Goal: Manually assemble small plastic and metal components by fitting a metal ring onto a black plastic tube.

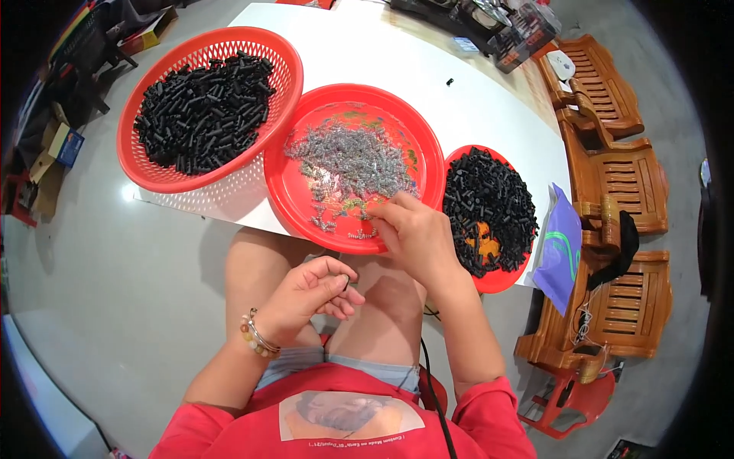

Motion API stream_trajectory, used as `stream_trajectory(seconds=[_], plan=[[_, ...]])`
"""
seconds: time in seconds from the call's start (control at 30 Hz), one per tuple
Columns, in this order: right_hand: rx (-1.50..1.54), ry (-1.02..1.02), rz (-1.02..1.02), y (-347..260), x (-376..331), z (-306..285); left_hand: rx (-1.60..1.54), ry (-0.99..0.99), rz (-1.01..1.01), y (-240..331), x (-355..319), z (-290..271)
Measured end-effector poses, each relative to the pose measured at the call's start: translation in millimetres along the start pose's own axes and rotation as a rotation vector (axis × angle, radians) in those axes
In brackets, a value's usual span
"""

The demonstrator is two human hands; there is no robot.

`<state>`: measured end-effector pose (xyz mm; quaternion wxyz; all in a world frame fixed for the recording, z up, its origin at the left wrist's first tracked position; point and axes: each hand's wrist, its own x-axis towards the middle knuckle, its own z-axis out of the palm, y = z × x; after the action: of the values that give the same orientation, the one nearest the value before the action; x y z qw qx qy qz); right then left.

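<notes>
Small silver metal pieces (352, 157) lie heaped in a shallow red tray (334, 242) at the middle of the near table edge; they overlap so closely that single shapes are hard to make out. A few lie scattered on the tray's near side, where the right hand (417, 229) reaches in, thumb and index finger bent toward each other; whether they pinch a piece I cannot tell. The left hand (313, 292), nearer and over the lap, pinches a small black piece (346, 283) between thumb and curled index finger, which mostly hide it; its other fingers are loosely bent.

Left of the tray, a red openwork basket (176, 186) holds a pile of short black tubes (206, 115). To the right, a red plate (501, 284) carries a heap of black parts (493, 199), covering most of its orange pattern. One black bit (449, 81) lies on the far part of the white table (382, 50). A purple bag (562, 252) stands farther right, beside wooden seats (612, 172); items at the far edge are cut off.
</notes>
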<state>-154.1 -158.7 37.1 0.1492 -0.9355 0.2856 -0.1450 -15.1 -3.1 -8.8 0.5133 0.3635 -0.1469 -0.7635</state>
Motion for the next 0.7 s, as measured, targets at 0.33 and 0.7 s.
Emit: stream_trajectory(seconds=[0.33, 0.7], plan=[[0.129, -0.008, 0.035, 4.6, 0.4, -0.5, -0.004, -0.014, -0.003, -4.2, 5.5, -10.7], [0.049, -0.062, -0.063, 3.2, 5.1, 5.5, 0.085, 0.057, 0.108, -9.4, 8.9, -10.2]])
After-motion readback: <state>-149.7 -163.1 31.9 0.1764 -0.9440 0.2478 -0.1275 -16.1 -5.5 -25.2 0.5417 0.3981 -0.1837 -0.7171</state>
